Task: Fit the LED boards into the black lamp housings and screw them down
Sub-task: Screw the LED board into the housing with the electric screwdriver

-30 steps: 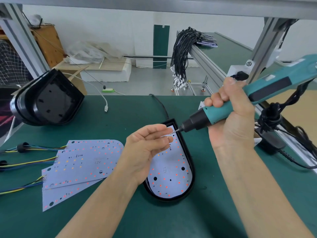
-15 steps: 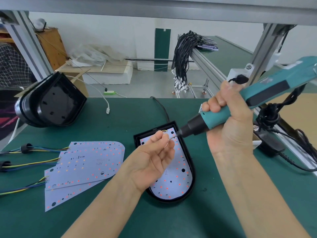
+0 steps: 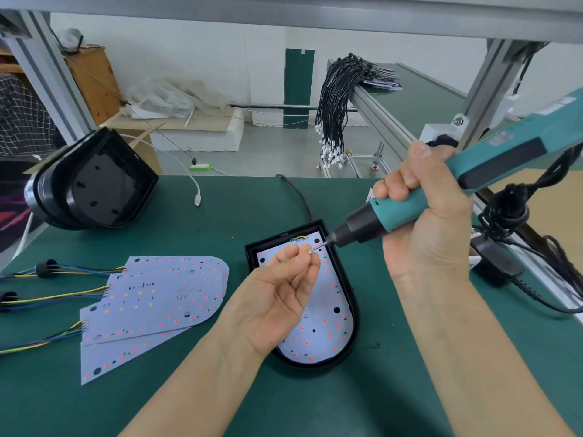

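Observation:
A black lamp housing [image 3: 352,298] lies on the green mat with a white LED board [image 3: 328,323] seated inside it. Palm up, my left hand [image 3: 277,294] hovers over the board and pinches a small screw [image 3: 310,252] at its fingertips. My right hand [image 3: 426,222] grips a teal electric screwdriver [image 3: 441,190], whose bit tip meets the screw above the housing's far end. My left hand hides part of the board.
Loose LED boards [image 3: 157,304] with coloured wire leads lie stacked at the left. A stack of empty black housings [image 3: 91,181] stands on edge at the far left. The screwdriver's black cable [image 3: 511,212] coils at the right beside the aluminium frame post [image 3: 492,86].
My left hand turned palm up and brought the screw to the bit tip. The right hand kept the screwdriver almost still. More of the board's far end now shows.

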A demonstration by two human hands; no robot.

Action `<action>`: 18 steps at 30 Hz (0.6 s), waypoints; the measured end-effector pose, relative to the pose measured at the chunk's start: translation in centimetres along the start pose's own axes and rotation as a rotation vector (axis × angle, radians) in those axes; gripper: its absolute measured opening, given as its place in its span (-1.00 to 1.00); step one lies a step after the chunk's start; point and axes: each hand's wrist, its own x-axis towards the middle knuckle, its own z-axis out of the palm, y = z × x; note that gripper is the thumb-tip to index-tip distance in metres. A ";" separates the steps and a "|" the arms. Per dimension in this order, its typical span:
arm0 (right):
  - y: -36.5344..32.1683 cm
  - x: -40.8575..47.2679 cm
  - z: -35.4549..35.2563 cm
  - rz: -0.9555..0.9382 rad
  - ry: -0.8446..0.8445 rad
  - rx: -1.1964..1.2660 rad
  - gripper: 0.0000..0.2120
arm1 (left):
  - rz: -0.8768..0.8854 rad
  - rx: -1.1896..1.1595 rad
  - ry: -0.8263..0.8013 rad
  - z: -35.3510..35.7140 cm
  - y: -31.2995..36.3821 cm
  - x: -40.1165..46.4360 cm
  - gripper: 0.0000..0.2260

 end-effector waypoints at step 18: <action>1.1 -0.4 -0.5 -0.048 0.076 0.006 -0.67 | 0.374 0.291 0.008 -0.1 0.0 1.2 -0.82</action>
